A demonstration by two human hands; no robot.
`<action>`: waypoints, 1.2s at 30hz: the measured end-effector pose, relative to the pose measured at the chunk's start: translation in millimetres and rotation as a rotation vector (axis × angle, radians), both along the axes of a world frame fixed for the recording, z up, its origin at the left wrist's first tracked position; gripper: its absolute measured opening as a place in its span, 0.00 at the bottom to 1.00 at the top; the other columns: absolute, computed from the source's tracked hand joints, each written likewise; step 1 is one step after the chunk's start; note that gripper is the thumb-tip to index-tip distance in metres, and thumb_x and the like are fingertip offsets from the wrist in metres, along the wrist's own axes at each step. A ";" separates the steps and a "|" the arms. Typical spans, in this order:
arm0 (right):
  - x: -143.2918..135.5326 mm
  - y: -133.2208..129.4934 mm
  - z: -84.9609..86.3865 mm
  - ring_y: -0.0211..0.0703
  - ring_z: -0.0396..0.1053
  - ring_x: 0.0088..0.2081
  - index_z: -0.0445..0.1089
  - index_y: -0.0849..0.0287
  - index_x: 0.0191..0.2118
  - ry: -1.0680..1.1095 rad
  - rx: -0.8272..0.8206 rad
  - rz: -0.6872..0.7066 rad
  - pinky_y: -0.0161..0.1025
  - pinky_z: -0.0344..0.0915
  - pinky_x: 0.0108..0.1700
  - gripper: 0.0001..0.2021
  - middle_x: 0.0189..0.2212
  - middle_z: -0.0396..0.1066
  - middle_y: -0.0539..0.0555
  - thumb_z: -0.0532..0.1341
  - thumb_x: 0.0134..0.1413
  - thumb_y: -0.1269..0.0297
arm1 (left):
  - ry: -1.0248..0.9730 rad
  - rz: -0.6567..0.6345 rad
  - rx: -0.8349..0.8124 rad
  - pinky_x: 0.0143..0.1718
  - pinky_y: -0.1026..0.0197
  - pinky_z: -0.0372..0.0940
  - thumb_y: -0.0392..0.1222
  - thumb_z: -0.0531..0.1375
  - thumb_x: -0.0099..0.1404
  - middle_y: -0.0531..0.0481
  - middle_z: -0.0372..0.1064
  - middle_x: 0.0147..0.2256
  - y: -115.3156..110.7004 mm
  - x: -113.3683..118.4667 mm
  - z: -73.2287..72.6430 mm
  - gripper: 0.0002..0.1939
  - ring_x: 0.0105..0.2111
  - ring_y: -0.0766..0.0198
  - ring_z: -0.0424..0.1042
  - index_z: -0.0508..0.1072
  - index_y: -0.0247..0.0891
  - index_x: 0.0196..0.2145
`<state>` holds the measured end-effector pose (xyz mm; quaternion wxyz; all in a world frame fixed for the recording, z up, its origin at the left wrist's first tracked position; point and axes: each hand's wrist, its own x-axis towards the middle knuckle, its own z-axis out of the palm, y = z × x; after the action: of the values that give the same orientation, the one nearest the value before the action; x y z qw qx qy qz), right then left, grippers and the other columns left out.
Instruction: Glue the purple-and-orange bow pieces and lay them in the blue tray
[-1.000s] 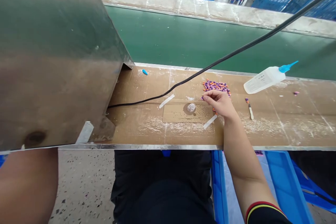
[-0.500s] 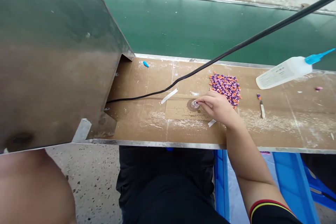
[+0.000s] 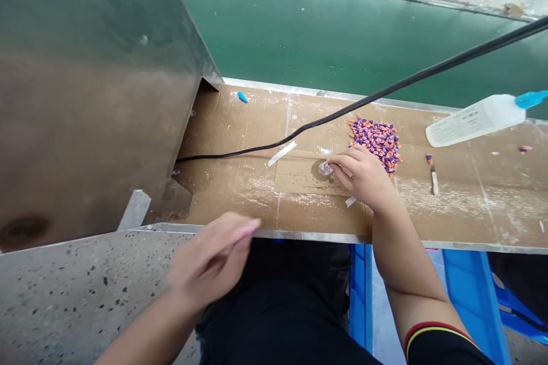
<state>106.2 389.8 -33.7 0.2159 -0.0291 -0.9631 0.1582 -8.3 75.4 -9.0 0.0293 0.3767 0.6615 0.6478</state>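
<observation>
My right hand (image 3: 362,174) is pinched over a small clear round dish (image 3: 324,169) on the cardboard-covered bench. A small purple-pink piece (image 3: 328,165) shows at its fingertips, largely hidden by them. Just behind this hand lies a heap of small purple, pink and orange pieces (image 3: 379,140). My left hand (image 3: 214,256), smeared by motion, hangs over the bench's front edge with thumb and forefinger together. Whatever is between them, if anything, I cannot make out. Around the dish a damp ring marks a cardboard patch (image 3: 295,177), which has white tape strips (image 3: 282,153) near it.
A white squeeze bottle (image 3: 475,121) with a blue nozzle lies at the right. Nearer are a small blade-like tool (image 3: 434,179) and a loose piece (image 3: 429,158). A black cable (image 3: 342,111) crosses the bench from a metal housing (image 3: 98,97). A blue cap (image 3: 242,97) lies farther back.
My left hand has come into view from the lower left, moving toward the bench edge. My right hand stays pinched at the dish. The whole view has shifted slightly.
</observation>
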 end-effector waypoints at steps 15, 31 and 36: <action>1.4 -86.8 -10.6 0.40 0.82 0.34 0.74 0.53 0.48 0.672 -0.677 -0.397 0.33 0.77 0.25 0.06 0.39 0.78 0.51 0.60 0.74 0.65 | -0.676 -0.334 -0.054 0.46 0.55 0.81 0.52 0.76 0.59 0.43 0.83 0.37 149.7 -18.9 -25.8 0.17 0.38 0.57 0.84 0.86 0.39 0.41; -9.5 -103.4 -22.3 0.40 0.79 0.34 0.79 0.51 0.45 0.678 -0.502 -0.474 0.38 0.78 0.32 0.05 0.38 0.83 0.52 0.66 0.68 0.65 | -1.216 -0.419 0.045 0.39 0.71 0.74 0.50 0.84 0.44 0.48 0.82 0.33 143.9 -10.0 -28.4 0.19 0.34 0.69 0.80 0.86 0.40 0.30; -12.1 -103.8 -22.9 0.41 0.81 0.33 0.79 0.51 0.45 0.677 -0.476 -0.469 0.39 0.80 0.34 0.06 0.37 0.84 0.51 0.66 0.67 0.68 | -1.179 -0.386 0.047 0.38 0.67 0.73 0.51 0.83 0.44 0.48 0.82 0.33 142.2 -7.9 -30.7 0.18 0.32 0.69 0.76 0.86 0.41 0.30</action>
<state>94.2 286.0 -56.6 0.5350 -0.2413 -0.7428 0.3221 -16.2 217.7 -39.6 0.4981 0.0688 0.4393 0.7445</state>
